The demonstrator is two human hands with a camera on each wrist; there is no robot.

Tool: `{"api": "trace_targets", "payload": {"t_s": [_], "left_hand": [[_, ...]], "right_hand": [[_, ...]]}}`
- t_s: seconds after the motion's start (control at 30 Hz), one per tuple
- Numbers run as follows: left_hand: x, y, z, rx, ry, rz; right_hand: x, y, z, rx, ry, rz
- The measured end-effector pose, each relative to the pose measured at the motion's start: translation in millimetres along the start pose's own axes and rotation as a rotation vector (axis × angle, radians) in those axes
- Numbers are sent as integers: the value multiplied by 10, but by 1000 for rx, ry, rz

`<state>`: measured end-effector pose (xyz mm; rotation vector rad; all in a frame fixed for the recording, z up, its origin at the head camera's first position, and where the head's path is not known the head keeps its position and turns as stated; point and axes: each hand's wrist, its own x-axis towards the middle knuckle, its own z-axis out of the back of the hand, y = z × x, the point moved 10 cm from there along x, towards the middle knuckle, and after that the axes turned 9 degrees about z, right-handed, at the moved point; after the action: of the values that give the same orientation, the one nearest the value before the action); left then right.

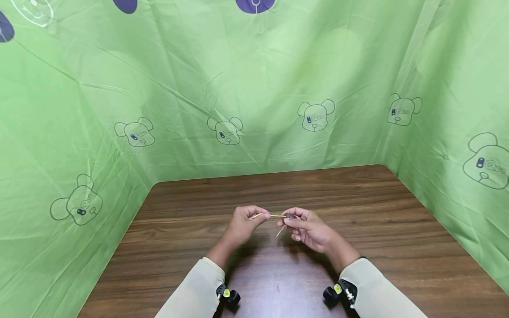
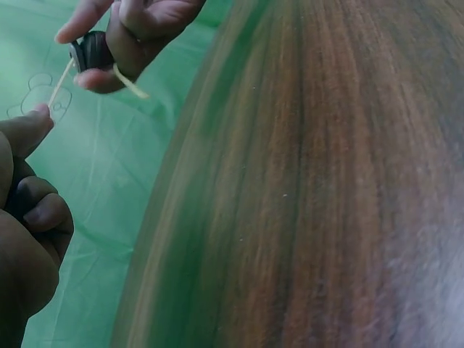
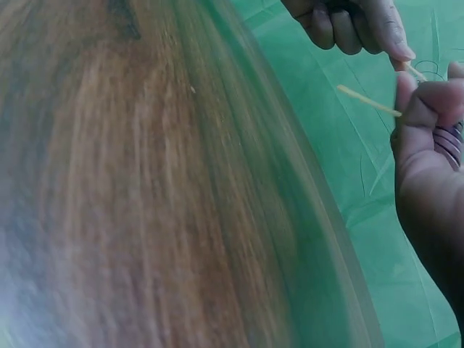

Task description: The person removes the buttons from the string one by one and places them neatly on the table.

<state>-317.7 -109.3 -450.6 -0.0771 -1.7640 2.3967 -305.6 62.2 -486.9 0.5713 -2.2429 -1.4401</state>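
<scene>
Between thumb and fingertip, my left hand [image 1: 244,224] pinches a thin yellow string [image 1: 277,216], which runs taut across to the right hand. My right hand [image 1: 309,230] holds a small dark, round, ridged piece [image 2: 94,51], gripped between thumb and fingers. The string meets this piece at one side, and a loose tail of string [image 3: 368,100] sticks out past the right fingers. In the right wrist view the ridged piece [image 3: 448,143] is partly hidden by the palm and fingers. Both hands are raised above the table, a short gap apart.
A brown wood-grain table [image 1: 183,221] lies under the hands. Green cloth [image 1: 262,150] printed with bear faces hangs behind it and at both sides. Each sleeve cuff carries a small black wrist camera, one on the left [image 1: 232,299] and one on the right [image 1: 331,295].
</scene>
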Motion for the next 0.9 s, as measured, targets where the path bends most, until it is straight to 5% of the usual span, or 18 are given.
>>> {"api": "trace_targets", "payload": {"t_s": [0.63,0.9], "left_hand": [[30,38,-129,-38,-6,30],[29,135,-123,-53,-18,61]], "right_hand": [[9,-24,246,-46,-215,0],[-10,-8,271,-26,-211,9]]}}
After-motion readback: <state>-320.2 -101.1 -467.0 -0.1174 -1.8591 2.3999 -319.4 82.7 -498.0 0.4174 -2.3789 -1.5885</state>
